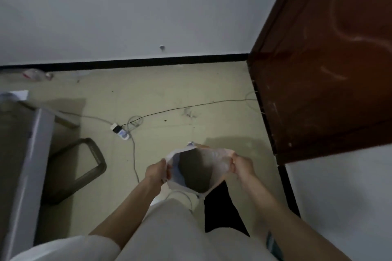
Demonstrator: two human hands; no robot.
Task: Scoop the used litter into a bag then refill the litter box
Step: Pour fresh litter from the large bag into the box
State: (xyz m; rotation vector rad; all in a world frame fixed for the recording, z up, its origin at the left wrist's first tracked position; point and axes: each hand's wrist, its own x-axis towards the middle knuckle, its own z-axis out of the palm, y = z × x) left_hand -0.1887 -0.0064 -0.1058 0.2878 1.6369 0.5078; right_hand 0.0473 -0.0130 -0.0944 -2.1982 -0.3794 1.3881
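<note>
I hold a white bag (220,162) open in front of me, above the floor. Its mouth faces up and grey litter (195,171) fills the inside. My left hand (157,170) pinches the bag's left rim. My right hand (241,164) pinches the right rim and pulls it outward. A dark, empty-looking tray or basket with a slotted rim (84,167) lies on the floor to the left; I cannot tell whether it is the litter box. No scoop is in view.
A grey cabinet or table edge (31,165) rises at the left. A white power strip (121,131) with trailing cables (191,107) lies on the beige floor ahead. A dark brown door (322,70) stands at the right. A black cloth (222,212) lies near my legs.
</note>
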